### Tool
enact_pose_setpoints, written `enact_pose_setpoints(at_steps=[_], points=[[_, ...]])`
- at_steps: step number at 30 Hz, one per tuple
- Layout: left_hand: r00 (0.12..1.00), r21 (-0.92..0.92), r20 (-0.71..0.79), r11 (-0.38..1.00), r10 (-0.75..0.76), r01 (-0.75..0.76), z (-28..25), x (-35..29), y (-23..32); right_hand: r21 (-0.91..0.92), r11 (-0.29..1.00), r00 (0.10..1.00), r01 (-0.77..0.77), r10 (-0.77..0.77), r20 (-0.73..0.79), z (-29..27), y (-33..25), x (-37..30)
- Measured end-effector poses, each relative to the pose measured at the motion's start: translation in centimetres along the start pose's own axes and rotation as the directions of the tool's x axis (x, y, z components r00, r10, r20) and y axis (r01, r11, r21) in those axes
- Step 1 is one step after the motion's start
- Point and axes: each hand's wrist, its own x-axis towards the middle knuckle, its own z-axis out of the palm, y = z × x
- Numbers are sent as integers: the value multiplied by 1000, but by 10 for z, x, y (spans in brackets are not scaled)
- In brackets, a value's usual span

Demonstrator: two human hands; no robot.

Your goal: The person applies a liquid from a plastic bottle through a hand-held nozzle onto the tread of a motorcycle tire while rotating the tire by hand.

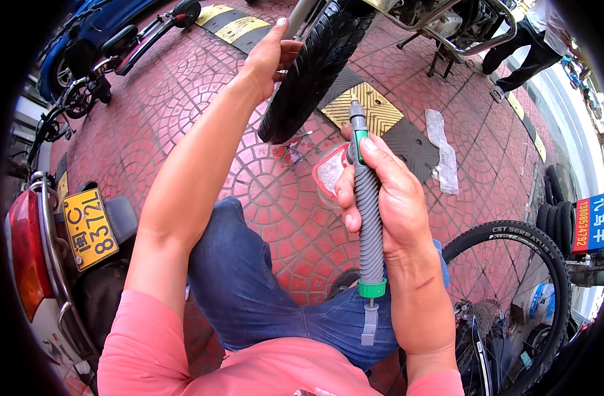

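Observation:
My left hand (270,61) is raised at the far side, its thumb up and its fingers stretched out against the side of a black motorcycle tyre (318,69). In my right hand (394,191) is a grey and green hand-pump sprayer (368,218). My fingers wrap round its ribbed barrel, and my thumb lies along the green upper part. The nozzle points away from me, toward the tyre; a grey pull handle (370,323) hangs from the green end cap. Behind my fingers, partly hidden, stands a clear container with red edging (331,173).
A yellow and black ramp (362,109) lies beyond the tyre, with a crumpled whitish strip (442,148) to its right. A bicycle wheel (558,277) is at the near right, a motorcycle's rear with a yellow plate (91,228) at the left. A person (526,49) stands far right.

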Motion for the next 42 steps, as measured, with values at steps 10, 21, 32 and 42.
enact_pose_setpoints(at_steps=[10,21,32,42], points=[[949,337,-144,888,-279,312,-80,7,-88,-123,988,996,-93,91,-24,-28,16,13],[983,411,-34,894,-180,178,-80,11,-107,-164,894,909,-416,412,-63,-19,89,16],[988,398,30,908,-153,129,-84,-14,-88,-62,885,880,-462,448,-159,30,131,11],[983,424,48,895,-178,141,-91,-35,-79,140,962,960,-235,252,-119,55,87,2]])
